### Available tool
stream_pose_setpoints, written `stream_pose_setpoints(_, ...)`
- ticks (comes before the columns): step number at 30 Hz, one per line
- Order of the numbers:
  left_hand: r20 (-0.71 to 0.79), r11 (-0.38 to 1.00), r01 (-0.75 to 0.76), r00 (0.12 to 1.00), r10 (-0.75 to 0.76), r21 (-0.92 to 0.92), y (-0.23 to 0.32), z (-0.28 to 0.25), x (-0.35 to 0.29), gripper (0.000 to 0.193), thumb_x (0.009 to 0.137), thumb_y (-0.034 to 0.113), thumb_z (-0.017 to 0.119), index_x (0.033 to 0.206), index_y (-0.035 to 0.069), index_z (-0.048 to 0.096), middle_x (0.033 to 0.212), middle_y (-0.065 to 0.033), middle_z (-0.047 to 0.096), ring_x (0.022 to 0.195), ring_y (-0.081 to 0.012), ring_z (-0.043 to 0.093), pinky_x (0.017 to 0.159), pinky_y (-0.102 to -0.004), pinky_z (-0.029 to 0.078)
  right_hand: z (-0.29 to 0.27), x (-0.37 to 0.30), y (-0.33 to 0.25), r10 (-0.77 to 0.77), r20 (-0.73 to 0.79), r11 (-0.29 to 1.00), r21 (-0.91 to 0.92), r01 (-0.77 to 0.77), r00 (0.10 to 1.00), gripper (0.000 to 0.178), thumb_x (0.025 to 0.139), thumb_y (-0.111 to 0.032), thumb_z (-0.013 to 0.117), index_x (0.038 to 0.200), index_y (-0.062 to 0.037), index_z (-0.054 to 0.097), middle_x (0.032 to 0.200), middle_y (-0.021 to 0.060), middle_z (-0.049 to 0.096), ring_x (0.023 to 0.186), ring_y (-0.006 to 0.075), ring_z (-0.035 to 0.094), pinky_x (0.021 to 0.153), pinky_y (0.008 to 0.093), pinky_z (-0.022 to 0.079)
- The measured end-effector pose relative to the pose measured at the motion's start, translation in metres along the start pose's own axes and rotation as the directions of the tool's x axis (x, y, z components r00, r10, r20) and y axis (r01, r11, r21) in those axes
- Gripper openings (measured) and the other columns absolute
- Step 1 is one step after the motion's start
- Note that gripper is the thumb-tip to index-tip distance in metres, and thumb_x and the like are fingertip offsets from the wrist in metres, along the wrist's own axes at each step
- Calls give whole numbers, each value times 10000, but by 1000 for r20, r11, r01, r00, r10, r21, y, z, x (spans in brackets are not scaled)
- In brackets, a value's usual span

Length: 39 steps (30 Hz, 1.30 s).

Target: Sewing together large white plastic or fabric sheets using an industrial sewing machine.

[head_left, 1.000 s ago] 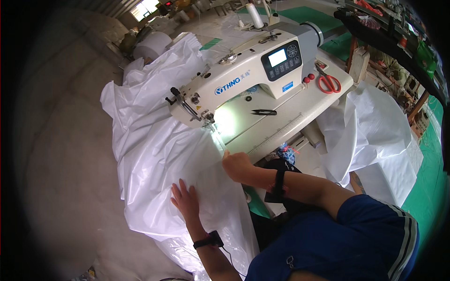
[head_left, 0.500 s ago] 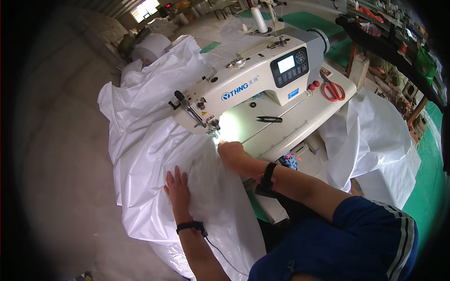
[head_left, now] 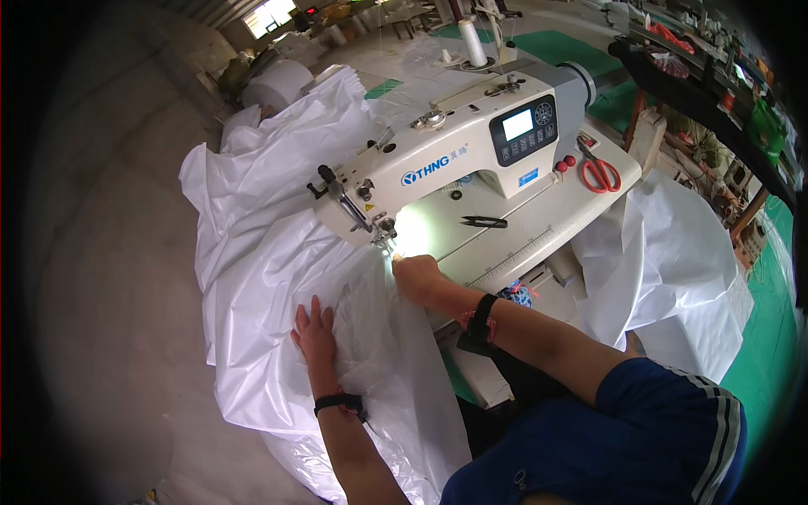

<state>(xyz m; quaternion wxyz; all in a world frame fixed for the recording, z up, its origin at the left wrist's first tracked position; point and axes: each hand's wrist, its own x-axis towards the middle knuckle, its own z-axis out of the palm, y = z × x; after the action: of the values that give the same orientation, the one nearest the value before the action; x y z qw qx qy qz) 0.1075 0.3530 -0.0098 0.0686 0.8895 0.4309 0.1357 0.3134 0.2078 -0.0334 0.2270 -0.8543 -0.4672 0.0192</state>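
Observation:
A large white plastic sheet [head_left: 252, 295] lies in folds to the left of the white sewing machine [head_left: 454, 143] and runs under its needle end. My left hand [head_left: 316, 337] rests flat on the sheet with its fingers spread. Close by the lit needle area [head_left: 389, 236], my right hand [head_left: 417, 276] is closed at the sheet's right edge, its fingertips partly hidden. It appears to pinch that edge. Black thread snips [head_left: 484, 222] lie on the machine bed [head_left: 522, 227], beyond my right hand. Red-handled scissors [head_left: 600, 175] lie at the bed's far right.
A white thread cone [head_left: 472, 44] stands behind the machine. More white sheeting [head_left: 665, 269] hangs to the right of the bed. A cluttered rack [head_left: 707, 93] stands at the far right, and a large white roll [head_left: 278, 84] at the back left.
The view has shifted slightly. Both hands keep nearly the same place and pose, the left flat on the sheet and the right closed by the needle.

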Motion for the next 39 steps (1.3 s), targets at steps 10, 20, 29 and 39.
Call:
stream_pose_setpoints(10,-118,993,-113,986,117,40,-16,12,6,472,882,367,521,1278,111,493,1353,-162,427,1288,-308,349,1047,-537,211,7,4,5,-90,-66,995,-42,88,994,217,811,-93,493,978,11,586,747,131,663,694,280,666,605,384,520)
stream_pose_setpoints(20,-263,965,142,961,-82,219,-43,-40,-118,456,806,412,617,1222,235,558,1352,-119,439,1271,-428,335,969,-664,241,8,-135,33,-203,107,870,475,130,973,190,871,-126,492,1014,-58,597,810,189,640,731,354,637,643,440,497)
stream_pose_setpoints(29,217,968,84,967,-136,235,-107,-31,-23,533,877,493,458,1371,318,362,1488,-52,242,1341,-401,228,938,-708,275,79,-114,-29,-291,821,489,569,-660,492,273,900,-204,521,1120,-52,579,979,133,643,896,277,628,744,352,494)
stream_pose_setpoints(39,326,987,-96,936,135,-132,-143,-58,96,550,917,277,403,1442,261,239,1497,-27,232,1374,-331,194,1061,-526,268,124,-22,-86,-357,710,423,702,-573,607,304,889,-231,550,1127,-44,577,1001,118,633,921,239,605,771,327,478)
